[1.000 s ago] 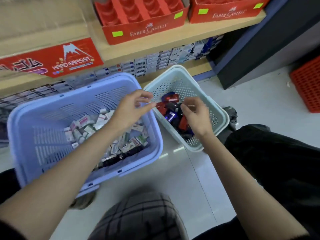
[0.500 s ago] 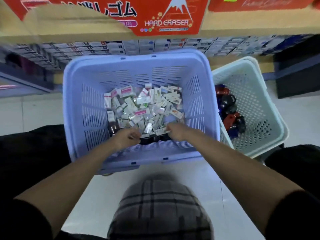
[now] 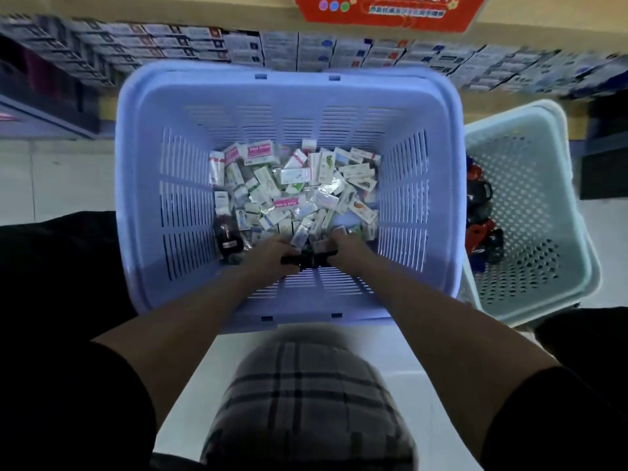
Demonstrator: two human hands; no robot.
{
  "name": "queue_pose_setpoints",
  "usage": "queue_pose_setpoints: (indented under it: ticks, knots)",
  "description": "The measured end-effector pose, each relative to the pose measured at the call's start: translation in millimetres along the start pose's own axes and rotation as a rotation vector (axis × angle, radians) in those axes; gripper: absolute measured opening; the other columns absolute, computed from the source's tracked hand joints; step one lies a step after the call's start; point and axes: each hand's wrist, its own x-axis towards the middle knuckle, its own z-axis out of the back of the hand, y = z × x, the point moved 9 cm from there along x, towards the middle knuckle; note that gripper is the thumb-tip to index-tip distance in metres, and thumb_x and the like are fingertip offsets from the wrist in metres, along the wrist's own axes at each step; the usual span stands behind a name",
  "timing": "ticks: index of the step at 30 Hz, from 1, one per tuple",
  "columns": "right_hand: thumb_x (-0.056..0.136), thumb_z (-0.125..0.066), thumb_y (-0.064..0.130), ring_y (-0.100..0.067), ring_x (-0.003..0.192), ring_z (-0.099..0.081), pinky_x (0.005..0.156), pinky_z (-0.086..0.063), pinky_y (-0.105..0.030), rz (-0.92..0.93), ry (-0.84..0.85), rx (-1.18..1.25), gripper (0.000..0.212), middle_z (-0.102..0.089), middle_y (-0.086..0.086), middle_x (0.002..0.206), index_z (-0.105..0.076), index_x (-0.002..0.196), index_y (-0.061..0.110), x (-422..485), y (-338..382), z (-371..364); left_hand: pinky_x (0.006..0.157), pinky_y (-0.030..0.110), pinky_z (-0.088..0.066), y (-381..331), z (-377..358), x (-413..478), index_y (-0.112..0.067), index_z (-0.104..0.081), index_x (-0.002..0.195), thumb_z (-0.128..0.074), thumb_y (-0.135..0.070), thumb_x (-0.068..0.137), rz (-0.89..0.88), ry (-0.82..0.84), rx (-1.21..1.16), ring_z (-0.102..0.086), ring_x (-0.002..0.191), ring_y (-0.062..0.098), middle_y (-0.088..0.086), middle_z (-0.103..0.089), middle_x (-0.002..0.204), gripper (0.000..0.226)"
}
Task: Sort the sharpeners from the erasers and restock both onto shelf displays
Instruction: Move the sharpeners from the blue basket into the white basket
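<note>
A purple basket (image 3: 142, 185) stands on the floor in front of me, with several small wrapped erasers (image 3: 292, 185) heaped in its bottom. My left hand (image 3: 266, 254) and my right hand (image 3: 346, 248) both reach into the near end of the heap. Their fingers curl on the two ends of a dark object (image 3: 307, 261) lying between them; what it is I cannot tell. Another dark item (image 3: 226, 237) lies at the heap's left edge. To the right, a pale green basket (image 3: 543, 205) holds red, black and blue sharpeners (image 3: 481, 232).
Behind the baskets runs a low shelf with rows of boxed stock (image 3: 306, 52). Above it hangs a red eraser sign (image 3: 384, 8). The white tiled floor (image 3: 51, 178) shows to the left. My knee in plaid cloth (image 3: 306, 402) is below the purple basket.
Both hands left the green basket and went into the near end of the purple basket. The view swung left and closer over the purple basket. In the last half second the hands barely moved.
</note>
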Motion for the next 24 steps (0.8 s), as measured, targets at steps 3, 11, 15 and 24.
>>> queue_pose_setpoints:
  ticks: [3, 11, 15, 24]
  knots:
    - [0.088, -0.062, 0.014, -0.035, 0.113, -0.052, 0.084, -0.045, -0.033, -0.023, 0.002, -0.032, 0.040, -0.056, -0.021, 0.123, -0.049, 0.125, 0.004, -3.5, -8.6, 0.9, 0.080, 0.031, -0.042, 0.5, 1.0, 2.7, -0.010, -0.068, 0.116, -0.070, -0.019, 0.083, 0.059, 0.004, 0.005, -0.053, 0.104, 0.030, 0.011, -0.053, 0.102, 0.035]
    - [0.086, -0.067, 0.020, -0.022, 0.078, -0.052, 0.068, -0.036, -0.027, -0.124, 0.036, 0.298, 0.017, -0.054, -0.013, 0.082, -0.062, 0.084, 0.004, -30.2, -7.6, 18.2, 0.088, 0.030, -0.047, -7.0, 21.1, -25.1, -0.006, -0.061, 0.121, -0.059, -0.012, 0.092, 0.182, 0.061, -0.605, -0.060, 0.096, 0.018, 0.008, -0.062, 0.110, 0.030]
    - [0.093, -0.058, 0.013, -0.017, 0.066, -0.051, 0.059, -0.043, -0.023, -0.122, -0.060, 0.780, 0.012, -0.054, -0.010, 0.080, -0.055, 0.082, 0.008, -70.2, 0.8, 50.8, 0.100, 0.039, -0.045, -18.7, 36.9, -46.2, -0.014, -0.047, 0.135, -0.047, -0.021, 0.099, 0.299, 0.062, -1.134, -0.064, 0.101, 0.025, 0.007, -0.060, 0.126, 0.037]
    - [0.091, -0.054, 0.003, -0.018, 0.069, -0.065, 0.063, -0.048, -0.025, 0.218, -0.430, 1.544, 0.014, -0.065, -0.006, 0.083, -0.059, 0.092, 0.016, -197.6, -54.4, 132.8, 0.091, 0.031, -0.052, -175.3, 98.0, -56.5, -0.019, -0.050, 0.121, -0.040, -0.035, 0.099, -0.085, -0.122, -0.864, -0.070, 0.072, 0.012, -0.007, -0.071, 0.096, 0.030]
